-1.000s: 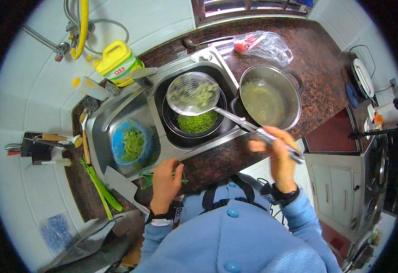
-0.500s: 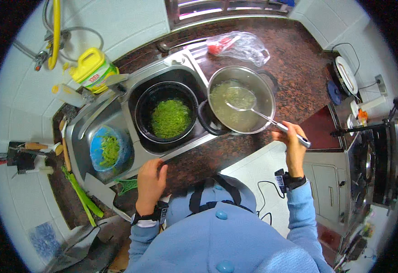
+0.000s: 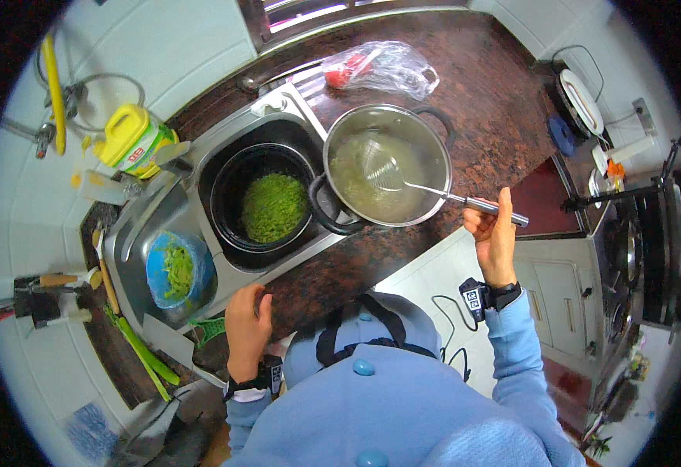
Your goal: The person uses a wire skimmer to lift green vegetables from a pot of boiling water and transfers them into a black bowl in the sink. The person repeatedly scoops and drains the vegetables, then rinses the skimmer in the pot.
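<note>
My right hand (image 3: pixel 493 237) is closed around the grey handle of a wire skimmer (image 3: pixel 383 167). The skimmer's coiled head sits inside a steel pot (image 3: pixel 434 159) of cloudy, pale liquid, partly at the surface. The pot has dark handles and stands on the counter beside the sink. My left hand (image 3: pixel 248 323) holds nothing, thumb apart from the fingers, at the counter's front edge. Ahead of it, a black pot (image 3: pixel 222 187) with chopped greens (image 3: pixel 274 208) sits in the right sink basin. In the left basin is a blue bowl (image 3: pixel 157 263) with pale green strips.
A clear plastic bag (image 3: pixel 399 71) with something red lies behind the steel pot. A yellow jug (image 3: pixel 134 136) and a faucet (image 3: pixel 146 218) stand behind the left basin. Green stalks (image 3: pixel 142 350) and a cleaver-like blade (image 3: pixel 171 338) lie at the left. A stove (image 3: pixel 628 265) is at the right.
The skimmer's head has turned from lying flat to tilted and shifted within the pot. My right hand's grip has altered, fingers now pointing upward. The view has shifted slightly.
</note>
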A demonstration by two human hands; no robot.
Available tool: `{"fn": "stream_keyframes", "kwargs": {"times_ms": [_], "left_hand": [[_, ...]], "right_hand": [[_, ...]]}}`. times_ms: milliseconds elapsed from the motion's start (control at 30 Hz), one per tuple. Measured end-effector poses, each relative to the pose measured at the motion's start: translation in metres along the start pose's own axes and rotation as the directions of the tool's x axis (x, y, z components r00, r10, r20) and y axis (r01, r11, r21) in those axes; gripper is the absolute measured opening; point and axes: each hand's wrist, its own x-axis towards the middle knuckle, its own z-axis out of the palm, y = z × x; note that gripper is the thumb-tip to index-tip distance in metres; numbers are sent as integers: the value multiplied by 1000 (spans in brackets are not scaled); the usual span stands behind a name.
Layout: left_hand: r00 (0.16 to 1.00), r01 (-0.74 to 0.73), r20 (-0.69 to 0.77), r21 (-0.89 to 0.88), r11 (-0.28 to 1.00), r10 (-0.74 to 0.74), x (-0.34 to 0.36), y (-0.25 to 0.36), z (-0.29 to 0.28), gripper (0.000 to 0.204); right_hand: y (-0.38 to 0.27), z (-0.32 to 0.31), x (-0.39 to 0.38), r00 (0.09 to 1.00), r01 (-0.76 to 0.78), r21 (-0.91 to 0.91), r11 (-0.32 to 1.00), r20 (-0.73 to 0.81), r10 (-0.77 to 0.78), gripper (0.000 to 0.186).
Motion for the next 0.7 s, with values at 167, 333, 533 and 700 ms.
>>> {"fn": "stream_keyframes", "kwargs": {"times_ms": [167,333,533,700], "left_hand": [[997,2,74,29,1000,-4,4,11,-2,16],[991,-73,121,89,993,62,15,31,-3,16],[985,-128,130,82,988,117,20,57,8,16],[983,-100,161,70,992,88,17,72,15,16]], "right_hand": [[-2,-28,-1,968,-239,322,916,3,252,61],[13,-48,1,942,-315,548,775,79,327,62],[15,-60,3,940,-321,578,750,100,326,58],[6,-62,11,950,-306,504,808,104,295,53]]}}
